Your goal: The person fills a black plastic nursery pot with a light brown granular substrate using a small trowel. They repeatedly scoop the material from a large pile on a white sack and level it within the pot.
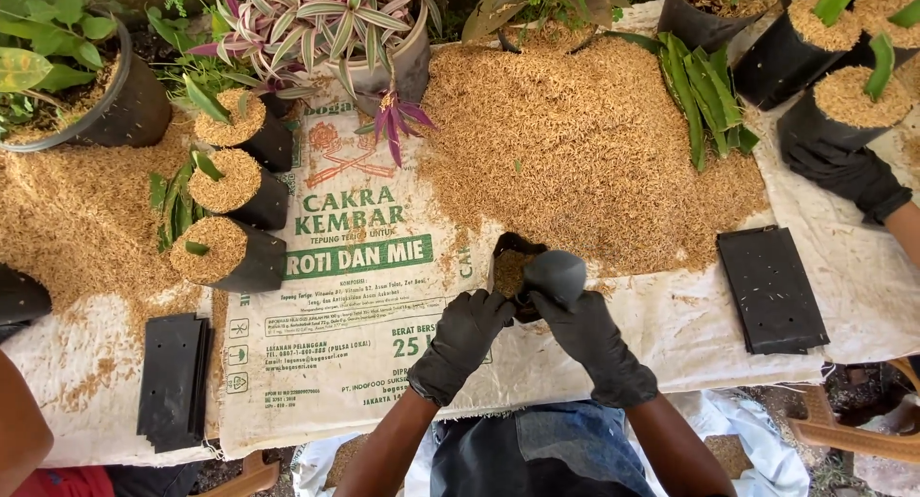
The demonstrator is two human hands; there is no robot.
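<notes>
The left hand (467,329) and the right hand (586,336), both gloved, pinch the rim of a small black grow bag (522,272) just below the husk pile (585,142). It is better to hold the mouth wide and upright, so husk does not spill.

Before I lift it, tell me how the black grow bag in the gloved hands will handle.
The black grow bag probably handles floppy: its thin mouth sags open between the left hand and right hand. It looks light, holding only a little rice husk. It may spill if tilted, since the top is open.
</notes>
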